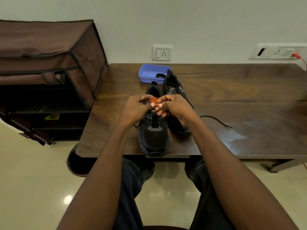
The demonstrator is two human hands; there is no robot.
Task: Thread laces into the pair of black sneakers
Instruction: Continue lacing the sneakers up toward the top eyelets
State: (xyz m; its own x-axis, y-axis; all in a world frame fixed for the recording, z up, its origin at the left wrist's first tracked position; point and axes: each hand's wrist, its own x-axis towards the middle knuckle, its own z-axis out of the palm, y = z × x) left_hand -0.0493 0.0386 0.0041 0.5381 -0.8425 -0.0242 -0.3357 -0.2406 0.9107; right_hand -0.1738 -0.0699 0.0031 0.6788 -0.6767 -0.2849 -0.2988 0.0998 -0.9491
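two black sneakers stand side by side on the dark wooden table [232,83], toes toward the near edge. the left sneaker [153,133] sits at the table's 6 o'clock rim, its toe just over the edge; the right sneaker [174,90] stands just beside it, toward 1 o'clock. both hands meet above the left sneaker's tongue — the left hand [137,107] and right hand [173,105] have fingers curled and pinched around something small and orange [154,100], and what looks like the lace end, though the grip is too tight to tell. a loose black lace [216,119] trails across the table toward 3 o'clock. a blue tray [149,73] lies at 12 o'clock, touching the right sneaker's heel.
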